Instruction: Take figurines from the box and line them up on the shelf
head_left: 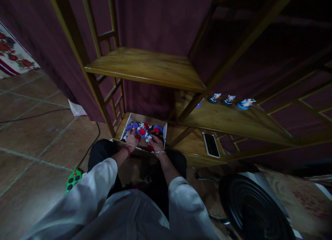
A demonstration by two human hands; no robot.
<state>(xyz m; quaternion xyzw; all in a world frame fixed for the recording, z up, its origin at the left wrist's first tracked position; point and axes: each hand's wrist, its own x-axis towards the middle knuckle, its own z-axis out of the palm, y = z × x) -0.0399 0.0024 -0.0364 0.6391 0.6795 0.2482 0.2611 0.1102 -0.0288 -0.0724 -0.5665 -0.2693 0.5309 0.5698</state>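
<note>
A shallow white cardboard box sits on the low wooden shelf in front of my knees, holding several small figurines with blue, red and black round bases. My right hand is in the box's right side, its fingers closed at a small white-and-blue figurine. At the left side, my left hand reaches down among the figurines beside a red base. Dim light and overlap hide whether its fingers grip one. Between the hands lies a figurine with a red round base.
Three figurines stand in a row on the higher shelf at right, with a purple piece partly behind a post. A phone lies on the lower shelf. A green power strip and cable are on the floor, a black round stool at right.
</note>
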